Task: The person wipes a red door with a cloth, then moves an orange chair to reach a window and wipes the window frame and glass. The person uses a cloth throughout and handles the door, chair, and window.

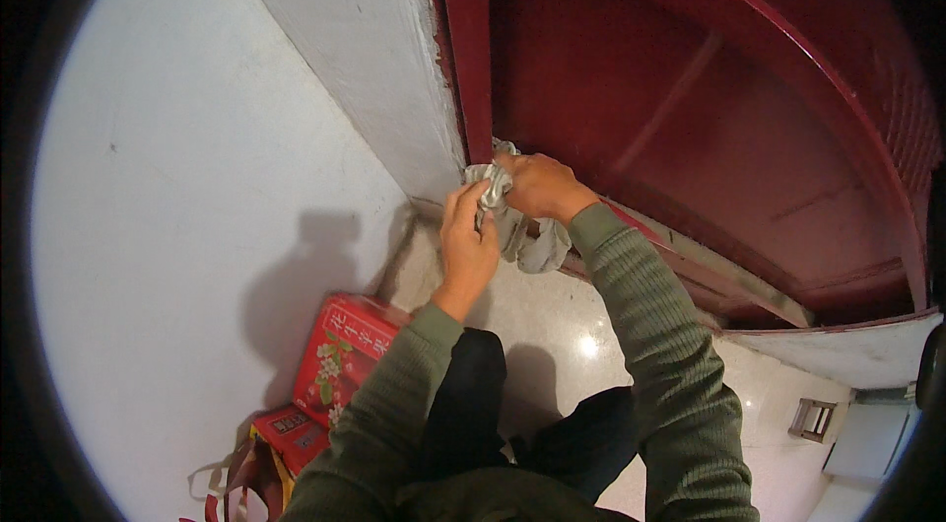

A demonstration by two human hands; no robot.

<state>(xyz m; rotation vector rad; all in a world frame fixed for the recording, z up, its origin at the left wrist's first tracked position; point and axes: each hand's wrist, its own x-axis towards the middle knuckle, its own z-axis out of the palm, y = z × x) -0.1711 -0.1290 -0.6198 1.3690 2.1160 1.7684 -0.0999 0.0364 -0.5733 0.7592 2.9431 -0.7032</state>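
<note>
A crumpled, light-coloured cloth (543, 247) is bunched against the lower corner of a dark red wooden frame (469, 56), with loose folds hanging below. My right hand (545, 185) grips the cloth from above, its fingertips partly hidden at the frame's inner edge. To the left and slightly lower, my left hand (471, 237) holds another fold between its thumb and fingers. Behind my right hand rises a recessed dark red panel (591, 63), bordered at its foot by a pale, dusty ledge (739, 278).
White wall (185, 115) fills the left, meeting a rough plastered edge (421, 26) beside the frame. A red printed carton (355, 344) and a bag (255, 474) stand by my left arm. Across the shiny floor (554, 307), a small stool (813, 420) sits far right.
</note>
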